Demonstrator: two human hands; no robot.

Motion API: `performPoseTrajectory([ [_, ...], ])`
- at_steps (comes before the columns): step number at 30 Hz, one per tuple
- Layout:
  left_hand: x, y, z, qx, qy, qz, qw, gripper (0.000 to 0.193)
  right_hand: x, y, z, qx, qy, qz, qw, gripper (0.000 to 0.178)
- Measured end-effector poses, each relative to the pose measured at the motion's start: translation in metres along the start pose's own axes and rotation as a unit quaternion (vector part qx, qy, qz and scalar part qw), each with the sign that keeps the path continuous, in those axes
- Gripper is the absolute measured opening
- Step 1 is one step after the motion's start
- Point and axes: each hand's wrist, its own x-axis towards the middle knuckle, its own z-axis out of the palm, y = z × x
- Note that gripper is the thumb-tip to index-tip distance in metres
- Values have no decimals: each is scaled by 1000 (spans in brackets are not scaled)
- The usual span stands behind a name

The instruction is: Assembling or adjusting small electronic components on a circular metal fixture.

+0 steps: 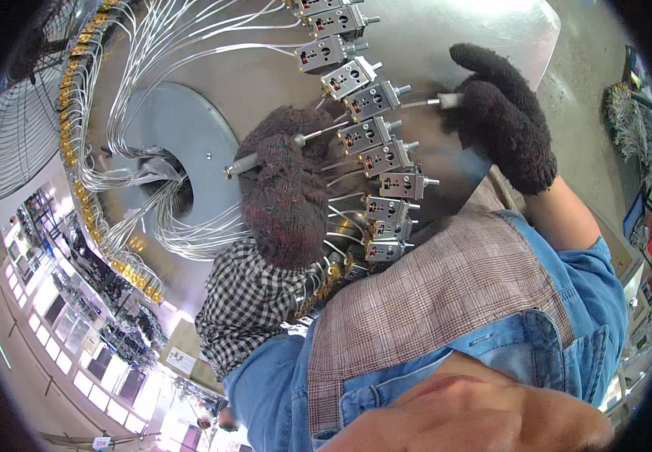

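Observation:
A curved row of small silver metal control blocks [371,99] with threaded shafts runs down the middle. My left hand [284,192], in a dark knitted glove, is closed around a grey rod-shaped tool [245,163] just left of the row. Its thin metal end points right, toward the blocks. Across the row, my gloved right hand [495,113] grips a short pale-grey handle [450,100], one finger standing out from the rest. A thin metal stem runs left from this handle toward a block's shaft. Whether the two stems meet behind the block, I cannot tell.
Bundles of thin white leads [126,90] spread from a hole in a round grey disc [209,124] on the metal table [492,22]. Brass-coloured fittings [77,151] line its curved left rim. A large wire-guarded fan [17,135] stands at the left.

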Motion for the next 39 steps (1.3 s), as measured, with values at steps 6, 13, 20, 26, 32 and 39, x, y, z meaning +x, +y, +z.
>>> performPoseTrajectory([
  [6, -8, -1, -10, -32, -98, 17, 995, 25, -12, 8, 15, 30, -5, -11, 999, 39],
  [13, -12, -5, 1, 5, 27, 23, 999, 28, -15, 7, 18, 54, -25, -13, 998, 39],
  [20, -9, -5, -23, -192, -23, -103, 976, 26, -17, 9, 17, 11, -48, -66, 997, 37],
  [26, -8, 0, 1, 24, 11, 16, 1000, 31, -13, 10, 18, 49, -56, -66, 995, 37],
  [32, -12, 4, 10, 5, 58, -7, 998, 29, -6, 10, 15, -254, -16, -231, 939, 36],
  [39, -9, 5, 1, 59, -21, 13, 998, 30, -13, 0, 21, 15, -20, -31, 999, 37],
])
